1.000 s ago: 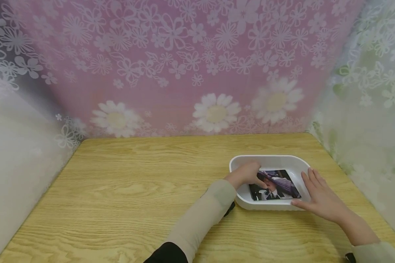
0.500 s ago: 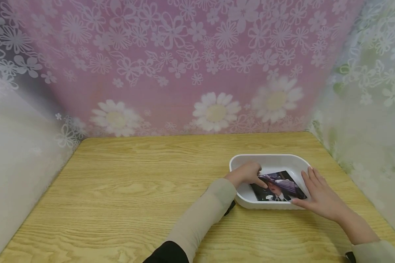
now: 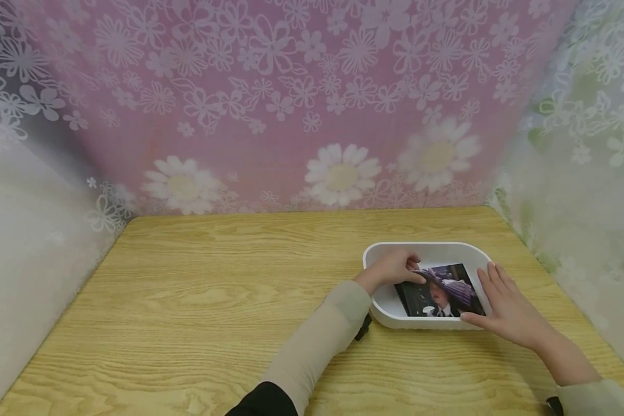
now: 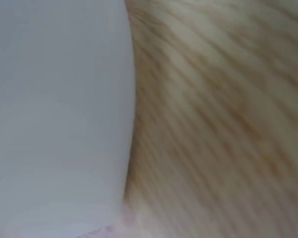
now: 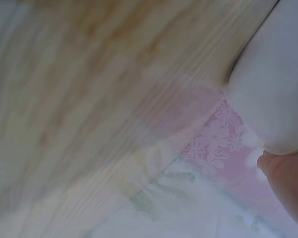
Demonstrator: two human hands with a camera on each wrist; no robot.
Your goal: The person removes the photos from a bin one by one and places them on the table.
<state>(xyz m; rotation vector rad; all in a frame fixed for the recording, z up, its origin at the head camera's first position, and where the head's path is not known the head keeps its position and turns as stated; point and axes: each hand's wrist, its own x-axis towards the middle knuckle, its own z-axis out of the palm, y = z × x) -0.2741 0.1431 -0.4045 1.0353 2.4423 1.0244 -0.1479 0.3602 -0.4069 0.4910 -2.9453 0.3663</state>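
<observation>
A white oblong tray [image 3: 390,320] with rounded ends stands on the table's right side. Inside it lies a glossy photo print [image 3: 455,289], showing a purple striped shape and a dark background. My left hand [image 3: 392,270] reaches over the tray's left rim and pinches the photo's upper left edge between thumb and fingers, so that edge bends upward. A dark edge of another flat piece [image 3: 401,294] shows beneath it on the left. On the tray's right end rests my right hand [image 3: 509,309], its fingers spread over the right wall and its thumb at the front rim.
The wood-grain table [image 3: 213,300] extends to the left of the tray. A pink flowered sheet [image 3: 270,115] hangs behind it, with pale sheets at both sides. The tray's outer wall [image 4: 59,114] fills the left part of the left wrist view.
My left hand has risen slightly, moving away from me. The photo has shifted right inside the tray and its pinched edge has lifted, showing a dark piece under it. My right hand stays put.
</observation>
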